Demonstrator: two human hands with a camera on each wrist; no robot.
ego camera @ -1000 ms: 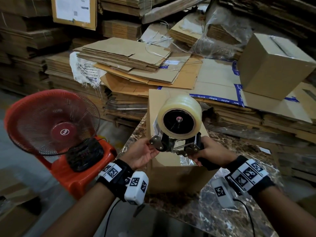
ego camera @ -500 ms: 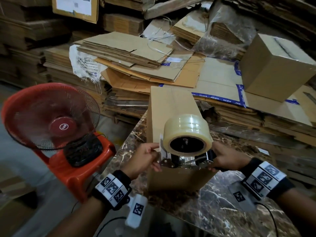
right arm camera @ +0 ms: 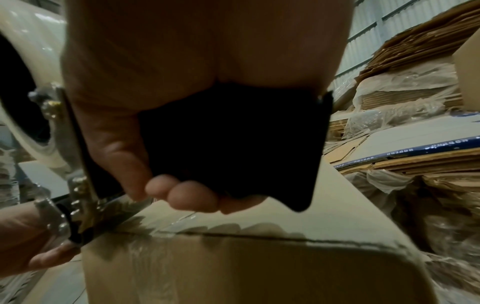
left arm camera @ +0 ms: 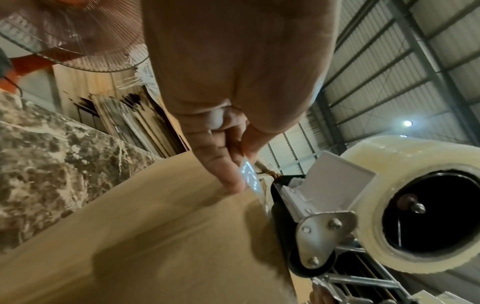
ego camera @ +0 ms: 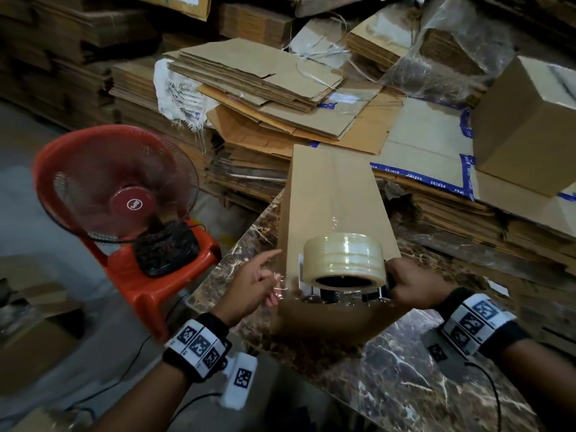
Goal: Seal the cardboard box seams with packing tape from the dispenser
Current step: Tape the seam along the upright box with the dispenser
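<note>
A tall brown cardboard box point(ego camera: 333, 194) lies lengthwise on the marble table point(ego camera: 405, 385). The tape dispenser with its clear roll point(ego camera: 343, 260) sits at the near end of the box top. My right hand point(ego camera: 411, 288) grips its black handle point(right arm camera: 233, 144), with the fingers point(right arm camera: 182, 193) curled under it. My left hand point(ego camera: 252, 288) is at the box's near left edge with the index finger stretched out. In the left wrist view, the thumb and a finger pinch the shiny loose tape end point(left arm camera: 249, 174) just beside the dispenser's roller point(left arm camera: 311, 265). A glossy tape strip runs along the box top.
A red fan point(ego camera: 124, 194) stands on an orange stool point(ego camera: 174, 275) left of the table. Stacks of flat cardboard point(ego camera: 255, 79) fill the back. A closed box point(ego camera: 530, 126) rests on the stacks at the right. The table's edge runs diagonally beside my left hand.
The dispenser has come down from a raised, tilted hold to the near end of the box top. My left hand has moved from the dispenser's front out to the box's left edge.
</note>
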